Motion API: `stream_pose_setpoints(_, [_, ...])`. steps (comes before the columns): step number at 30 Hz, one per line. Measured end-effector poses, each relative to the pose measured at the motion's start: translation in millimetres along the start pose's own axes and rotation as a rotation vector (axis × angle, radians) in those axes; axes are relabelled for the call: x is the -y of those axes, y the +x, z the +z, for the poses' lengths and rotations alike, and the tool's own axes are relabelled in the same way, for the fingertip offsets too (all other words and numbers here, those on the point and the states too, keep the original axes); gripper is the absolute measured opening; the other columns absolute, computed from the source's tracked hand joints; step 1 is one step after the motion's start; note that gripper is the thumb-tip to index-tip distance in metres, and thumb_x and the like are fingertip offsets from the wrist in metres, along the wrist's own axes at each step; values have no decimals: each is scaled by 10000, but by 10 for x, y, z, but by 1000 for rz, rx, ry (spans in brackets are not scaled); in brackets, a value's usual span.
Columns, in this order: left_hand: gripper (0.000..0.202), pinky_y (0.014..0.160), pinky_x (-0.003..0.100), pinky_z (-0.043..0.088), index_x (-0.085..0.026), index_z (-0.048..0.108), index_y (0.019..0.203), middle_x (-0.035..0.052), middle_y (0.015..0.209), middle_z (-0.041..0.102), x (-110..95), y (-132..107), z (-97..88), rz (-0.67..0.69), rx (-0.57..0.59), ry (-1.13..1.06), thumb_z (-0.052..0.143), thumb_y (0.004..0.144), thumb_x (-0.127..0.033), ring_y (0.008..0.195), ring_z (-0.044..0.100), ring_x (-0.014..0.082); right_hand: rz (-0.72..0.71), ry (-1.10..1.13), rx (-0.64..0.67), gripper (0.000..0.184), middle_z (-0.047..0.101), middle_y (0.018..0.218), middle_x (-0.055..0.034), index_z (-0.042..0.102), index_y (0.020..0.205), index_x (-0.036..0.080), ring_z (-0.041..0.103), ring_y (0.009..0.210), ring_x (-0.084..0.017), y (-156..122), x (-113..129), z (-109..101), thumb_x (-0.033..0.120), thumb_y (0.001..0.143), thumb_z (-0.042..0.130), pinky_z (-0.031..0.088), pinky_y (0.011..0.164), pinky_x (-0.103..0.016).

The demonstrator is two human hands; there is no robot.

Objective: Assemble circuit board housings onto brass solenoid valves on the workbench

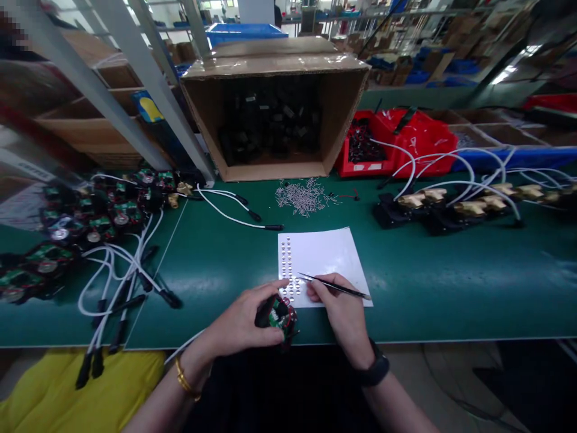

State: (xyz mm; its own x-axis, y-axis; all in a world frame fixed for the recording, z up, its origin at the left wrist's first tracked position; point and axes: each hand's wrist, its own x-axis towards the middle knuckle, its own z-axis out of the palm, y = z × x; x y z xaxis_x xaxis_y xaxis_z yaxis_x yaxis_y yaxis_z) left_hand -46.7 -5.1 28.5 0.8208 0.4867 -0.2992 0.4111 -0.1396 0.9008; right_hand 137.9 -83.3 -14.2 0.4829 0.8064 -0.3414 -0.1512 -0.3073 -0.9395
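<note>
My left hand is wrapped round a small black housing with a green circuit board and red wires, held over the table's front edge. Tweezers are pinched in my right hand, their tips pointing left. Beneath the tips lies a white sheet with columns of small shiny metal discs along its left side. My left index fingertip is close to the lower discs; whether it touches the sheet I cannot tell. A white cable runs down from behind my left wrist.
Several circuit-board housings with white cables crowd the left. A pile of small pins or screws lies before an open cardboard box of black parts. Brass-fitted units stand right, near a red bin.
</note>
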Motion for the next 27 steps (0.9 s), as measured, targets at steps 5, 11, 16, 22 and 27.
stream_pose_setpoints(5, [630,1040,367,304,-231,450,1259,43,1385,389,45,-4,7,4,-11,34,663,674,-323,1226,397,243,-60,-78,-116,290,676,711,-72,606,841,134,643,633,-198,-5,-75,37,418,792,584,526,625,-340])
stream_pose_setpoints(11, [678,1038,395,301,-228,415,1295,67,1387,385,83,-6,2,30,-16,6,650,691,-427,1232,391,255,-65,-91,-57,272,681,699,-75,586,796,133,653,640,-186,9,-50,34,405,790,593,541,629,-315])
stream_pose_setpoints(16, [668,1043,399,289,-238,421,1290,65,1372,404,114,-8,6,34,-24,-25,659,690,-409,1226,395,256,-62,-94,1,280,680,693,-75,573,777,135,650,632,-171,16,-23,3,415,793,587,542,624,-290])
stream_pose_setpoints(22, [652,974,403,374,-206,482,1199,101,1297,449,174,-51,42,76,-156,-256,705,633,-442,1148,461,282,-36,-11,3,294,680,723,-56,531,855,157,660,678,-174,5,-66,9,424,772,622,544,655,-288])
stream_pose_setpoints(27, [758,1049,408,295,-241,436,1181,83,1284,423,178,-84,63,82,-566,-197,818,532,-332,1208,402,272,13,198,-13,310,697,745,-76,544,829,156,672,705,-201,-24,-30,-30,379,699,716,550,622,-270])
